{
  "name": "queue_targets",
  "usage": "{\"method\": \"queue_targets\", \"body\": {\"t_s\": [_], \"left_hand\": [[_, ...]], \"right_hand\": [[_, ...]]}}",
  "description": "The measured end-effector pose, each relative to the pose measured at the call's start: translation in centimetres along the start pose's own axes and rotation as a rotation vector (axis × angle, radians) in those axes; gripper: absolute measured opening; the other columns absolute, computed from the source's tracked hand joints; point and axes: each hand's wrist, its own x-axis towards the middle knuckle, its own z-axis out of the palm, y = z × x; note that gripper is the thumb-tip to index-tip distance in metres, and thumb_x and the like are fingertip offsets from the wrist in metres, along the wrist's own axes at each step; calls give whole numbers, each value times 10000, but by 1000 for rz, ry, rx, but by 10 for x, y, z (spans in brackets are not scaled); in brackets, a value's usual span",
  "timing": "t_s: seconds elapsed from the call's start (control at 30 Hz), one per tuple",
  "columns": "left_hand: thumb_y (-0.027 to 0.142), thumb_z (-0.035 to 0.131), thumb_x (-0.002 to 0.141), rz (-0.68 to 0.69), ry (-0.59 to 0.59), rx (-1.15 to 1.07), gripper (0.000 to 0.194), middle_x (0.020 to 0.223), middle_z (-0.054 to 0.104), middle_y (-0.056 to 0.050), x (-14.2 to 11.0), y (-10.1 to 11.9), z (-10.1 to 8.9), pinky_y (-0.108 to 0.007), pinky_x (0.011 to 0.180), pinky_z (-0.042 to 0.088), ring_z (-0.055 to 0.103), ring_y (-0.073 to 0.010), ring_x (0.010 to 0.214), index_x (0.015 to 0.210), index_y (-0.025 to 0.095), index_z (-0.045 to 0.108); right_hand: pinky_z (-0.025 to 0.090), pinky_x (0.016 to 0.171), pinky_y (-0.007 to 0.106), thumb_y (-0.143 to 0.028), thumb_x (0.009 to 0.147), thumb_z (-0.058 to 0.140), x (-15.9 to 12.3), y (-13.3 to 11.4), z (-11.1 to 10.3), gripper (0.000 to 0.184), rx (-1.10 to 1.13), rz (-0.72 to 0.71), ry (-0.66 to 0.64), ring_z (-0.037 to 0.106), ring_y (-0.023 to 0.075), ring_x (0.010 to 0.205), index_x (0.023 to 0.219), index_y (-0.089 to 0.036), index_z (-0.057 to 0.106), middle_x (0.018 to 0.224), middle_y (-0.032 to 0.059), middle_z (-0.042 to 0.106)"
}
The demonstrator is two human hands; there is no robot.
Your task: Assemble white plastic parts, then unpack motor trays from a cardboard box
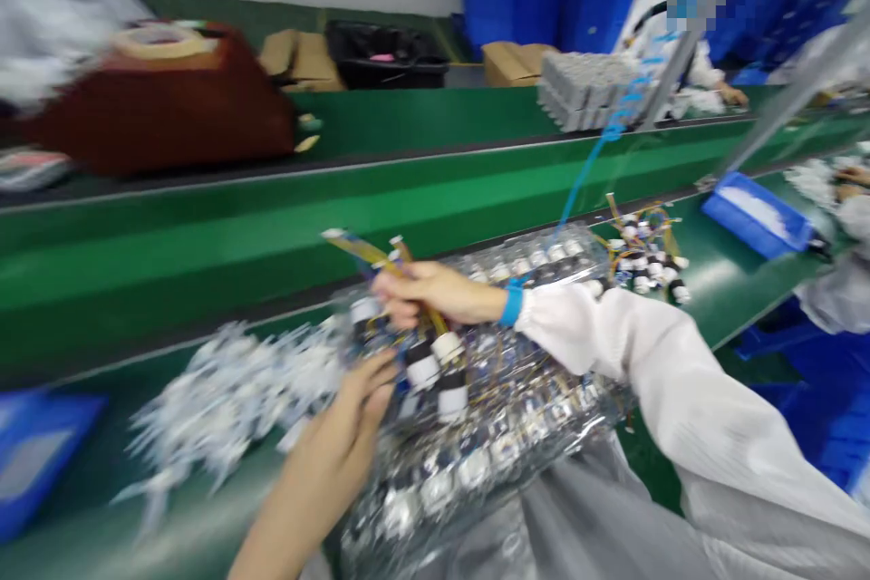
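Observation:
My right hand (435, 290), with a blue band at the wrist, is closed around the yellow and dark wires (371, 252) of several small black-and-white cylindrical parts that look like motors (452, 390). They hang below the fist, over a clear plastic tray (435, 530). Rows of similar wired parts (503, 449) fill that tray. To the left, my left hand (346, 426) reaches toward the hanging parts, fingers extended and slightly bent. Blur hides whether its fingertips touch them. Nothing shows in its grasp.
White strip-like pieces (231, 408) lie heaped left of the tray, near a blue bin (41, 453). More wired parts (645, 254) and another blue bin (758, 213) are to the right. A coiled blue hose (622, 113) hangs behind. Co-workers' sleeves (833, 285) appear at right.

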Motion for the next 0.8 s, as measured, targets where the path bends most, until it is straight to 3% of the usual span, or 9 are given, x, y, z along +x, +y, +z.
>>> {"method": "queue_targets", "body": {"t_s": [0.13,0.27,0.37,0.43,0.57,0.8], "left_hand": [[381,317,1050,-14,-77,-135,434,1233,733,-69,-10,19,-5,-355,1018,564,681,-195,1191,1407,217,501],[334,359,1051,-41,128,-56,361,1316,683,-67,-14,8,3,-446,1128,488,598,-203,1304,1304,226,593],[327,461,1024,-47,300,34,287,1237,672,-97,-9,-7,13,-452,1069,520,622,-222,1208,1216,198,631],[313,508,1003,-21,332,70,257,1192,629,-111,-3,-16,21,-457,1037,524,609,-231,1151,1175,179,644],[277,529,984,-47,250,129,234,1209,549,-117,5,-23,26,-482,1024,489,542,-254,1140,1146,167,657],[300,521,953,-127,119,69,210,1168,538,-109,13,-17,13,-497,1027,438,497,-280,1141,1041,166,656]], "right_hand": [[385,508,190,-221,1060,421,-7,-4,-4,278,-28,-2,-70,364,72,440,784,-193,446,525,-94,363],[409,535,183,-207,1069,381,-8,-4,-12,308,-71,-61,-144,380,70,444,778,-180,477,505,-87,378],[405,532,179,-199,1069,368,-9,-4,-12,322,-80,-90,-158,366,65,434,773,-173,492,488,-91,370],[407,533,182,-230,1066,404,-10,-4,-12,314,-89,-89,-152,354,63,431,771,-174,495,484,-95,365],[402,527,188,-294,1053,470,-10,-4,-11,316,-110,-63,-116,327,63,427,760,-181,494,484,-100,357],[386,518,190,-217,1064,406,-12,-7,-6,342,-109,-28,-60,317,70,419,733,-184,485,473,-95,346]]}}
